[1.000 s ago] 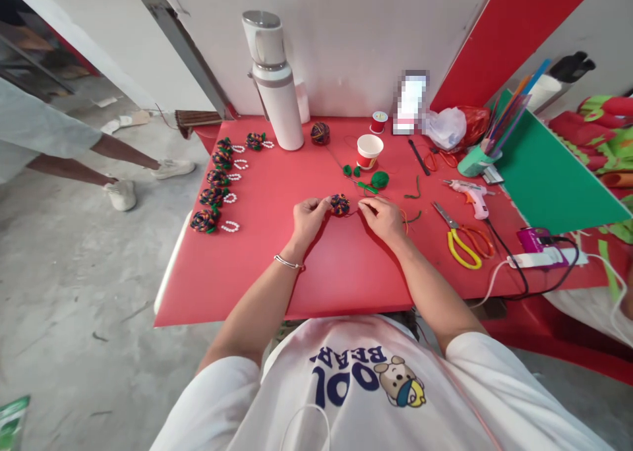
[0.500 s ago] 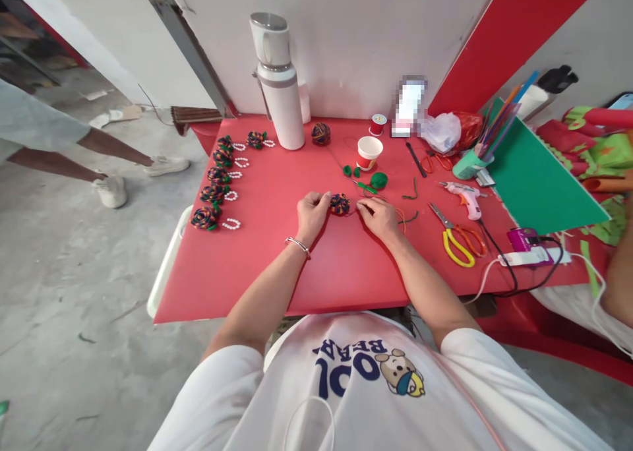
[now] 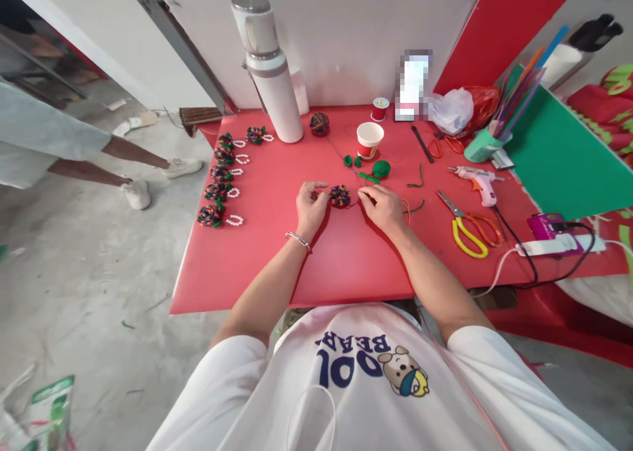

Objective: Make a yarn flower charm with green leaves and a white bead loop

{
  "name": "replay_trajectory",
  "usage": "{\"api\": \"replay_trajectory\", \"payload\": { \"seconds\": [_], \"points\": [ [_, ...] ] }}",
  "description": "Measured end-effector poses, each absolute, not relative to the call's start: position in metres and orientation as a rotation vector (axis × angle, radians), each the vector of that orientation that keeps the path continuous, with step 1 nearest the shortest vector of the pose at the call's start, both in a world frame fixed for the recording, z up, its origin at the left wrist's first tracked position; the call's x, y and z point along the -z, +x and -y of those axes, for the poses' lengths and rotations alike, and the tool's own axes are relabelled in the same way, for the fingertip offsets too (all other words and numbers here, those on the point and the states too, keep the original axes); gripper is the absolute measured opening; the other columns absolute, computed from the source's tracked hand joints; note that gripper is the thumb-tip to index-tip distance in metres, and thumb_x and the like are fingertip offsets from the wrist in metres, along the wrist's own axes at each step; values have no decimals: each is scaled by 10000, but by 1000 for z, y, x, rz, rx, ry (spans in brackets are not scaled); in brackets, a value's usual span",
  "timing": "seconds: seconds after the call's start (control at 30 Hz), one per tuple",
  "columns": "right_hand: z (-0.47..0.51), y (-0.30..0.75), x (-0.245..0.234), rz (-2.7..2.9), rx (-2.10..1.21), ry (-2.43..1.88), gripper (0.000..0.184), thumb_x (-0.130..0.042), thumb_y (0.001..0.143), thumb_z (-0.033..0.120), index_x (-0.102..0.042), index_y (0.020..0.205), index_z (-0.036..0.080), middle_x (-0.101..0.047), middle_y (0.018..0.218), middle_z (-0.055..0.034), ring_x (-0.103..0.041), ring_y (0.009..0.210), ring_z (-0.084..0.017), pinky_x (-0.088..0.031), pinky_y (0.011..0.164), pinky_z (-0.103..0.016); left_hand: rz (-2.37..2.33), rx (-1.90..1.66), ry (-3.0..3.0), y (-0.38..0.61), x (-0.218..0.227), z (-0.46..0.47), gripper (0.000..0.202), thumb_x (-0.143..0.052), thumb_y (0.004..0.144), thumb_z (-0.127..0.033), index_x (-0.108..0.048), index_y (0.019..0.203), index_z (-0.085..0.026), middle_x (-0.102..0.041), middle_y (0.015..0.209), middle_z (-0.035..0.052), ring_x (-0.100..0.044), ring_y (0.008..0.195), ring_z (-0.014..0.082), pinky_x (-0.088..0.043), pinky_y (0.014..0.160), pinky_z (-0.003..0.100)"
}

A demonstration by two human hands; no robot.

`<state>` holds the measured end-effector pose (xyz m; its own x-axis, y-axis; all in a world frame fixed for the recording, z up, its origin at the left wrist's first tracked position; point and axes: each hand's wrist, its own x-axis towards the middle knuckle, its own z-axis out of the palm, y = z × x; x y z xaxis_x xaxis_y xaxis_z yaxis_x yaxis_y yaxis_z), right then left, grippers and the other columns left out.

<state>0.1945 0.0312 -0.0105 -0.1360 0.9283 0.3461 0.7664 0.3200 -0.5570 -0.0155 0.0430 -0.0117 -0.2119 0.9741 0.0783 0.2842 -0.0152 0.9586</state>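
A small multicoloured yarn flower point(image 3: 340, 196) lies on the red tabletop between my two hands. My left hand point(image 3: 311, 208) rests just left of it, its fingers loosely bent and the thumb and forefinger slightly apart. On the other side, my right hand point(image 3: 382, 207) has its thumb and forefinger pinched on what looks like a thin dark yarn strand trailing from the flower. Just beyond lie a green-handled crochet hook point(image 3: 368, 177), a green yarn ball point(image 3: 380, 169) and small green yarn pieces point(image 3: 352, 161).
Several finished yarn flowers with bead loops point(image 3: 211, 213) line the left side. A tall flask point(image 3: 277, 88), yarn ball point(image 3: 319, 124), paper cup point(image 3: 370, 140) and phone point(image 3: 413, 85) stand behind. Scissors point(image 3: 467, 230), a pink glue gun point(image 3: 479, 182) and a power strip point(image 3: 554, 245) are rightward. A person's legs point(image 3: 113, 157) show left.
My left thumb and forefinger have parted slightly beside the yarn flower. My right hand keeps its pinch near the flower's right side. The camera view has shifted a little.
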Motion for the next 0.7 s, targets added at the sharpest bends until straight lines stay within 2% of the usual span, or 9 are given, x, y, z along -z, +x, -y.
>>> {"api": "replay_trajectory", "payload": {
  "seconds": [0.13, 0.33, 0.53, 0.6, 0.7],
  "points": [
    [-27, 194, 5, 1928, -272, -1502, 321, -532, 1092, 361, -823, 1131, 232, -824, 1107, -117, -731, 1021, -267, -537, 931, -383, -1577, -1318, 1511, -9, 4, -36, 100, -657, 844, -139, -741, 821, -188, -708, 1086, 81, -643, 880, 162, -528, 800, 272],
    [-60, 205, -23, 1988, -24, -1592, 307, -556, 1085, 351, -827, 1165, 233, -826, 1129, -131, -669, 1055, -328, -480, 932, -461, -1523, -1325, 1482, -7, 9, -44, 97, -682, 857, -130, -743, 814, -192, -715, 1061, 79, -663, 928, 178, -543, 838, 285],
    [-123, 181, -32, 2041, -28, -1800, 191, -682, 1030, 315, -834, 1084, 211, -806, 958, -157, -687, 926, -317, -457, 791, -411, -1507, -1402, 1327, -15, 11, -77, 79, -664, 870, -153, -719, 824, -188, -707, 958, 49, -650, 875, 168, -524, 833, 276],
    [-133, 170, -28, 2071, -31, -1893, 169, -698, 1009, 266, -837, 1082, 202, -810, 977, -176, -705, 936, -330, -464, 784, -413, -1519, -1399, 1271, -16, 10, -80, 75, -657, 876, -162, -716, 837, -188, -706, 957, 44, -650, 864, 162, -521, 831, 270],
    [-133, 162, -27, 2088, -22, -1886, 223, -635, 1022, 207, -838, 1116, 208, -818, 1057, -177, -720, 997, -347, -494, 803, -429, -1509, -1410, 1257, -17, 9, -78, 80, -654, 886, -169, -716, 840, -187, -705, 949, 44, -643, 855, 158, -519, 829, 265]
  ]
}}
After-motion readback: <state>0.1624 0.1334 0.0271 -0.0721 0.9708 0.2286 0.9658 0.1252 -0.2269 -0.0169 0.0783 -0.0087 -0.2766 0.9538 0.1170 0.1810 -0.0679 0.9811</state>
